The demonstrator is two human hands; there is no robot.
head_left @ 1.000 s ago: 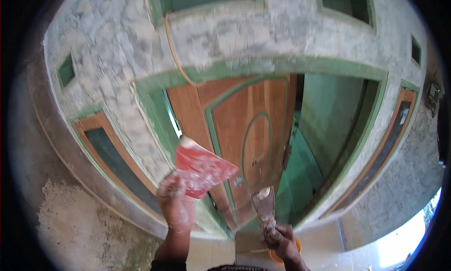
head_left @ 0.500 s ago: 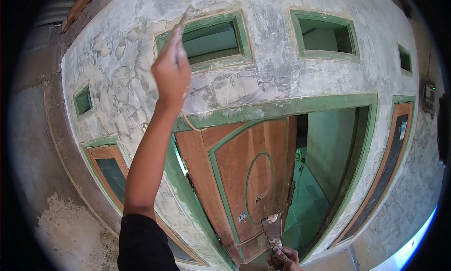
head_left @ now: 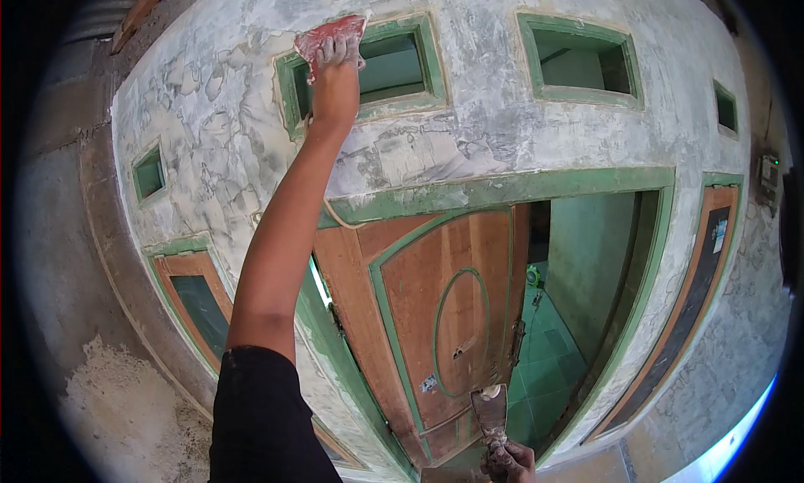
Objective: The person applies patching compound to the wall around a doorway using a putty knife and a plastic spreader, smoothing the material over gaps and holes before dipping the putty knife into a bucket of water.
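Observation:
My left arm in a black sleeve reaches up to the wall. My left hand (head_left: 338,62) is closed on a red, white-smeared putty spreader (head_left: 329,36), held flat at the upper left corner of a green-framed vent opening (head_left: 385,74). Its edge looks to touch the wall just above the frame. Low in front of the door, my right hand (head_left: 512,461) grips the handle of a putty knife (head_left: 490,412). The blade points up, coated in dried residue, with a pale dab of putty at its tip. Patchy white and grey filler covers the wall (head_left: 469,144).
A brown wooden door (head_left: 419,315) with green trim stands partly open in its green frame (head_left: 519,188). Green floor tiles (head_left: 544,366) show inside. A second vent opening (head_left: 582,64) is to the right. Narrow windows (head_left: 194,299) flank the doorway. An electric meter box (head_left: 769,173) hangs at far right.
My left hand has turned and moved slightly right and up, so the spreader shows its red face instead of its thin edge. My right hand and the putty knife have barely moved.

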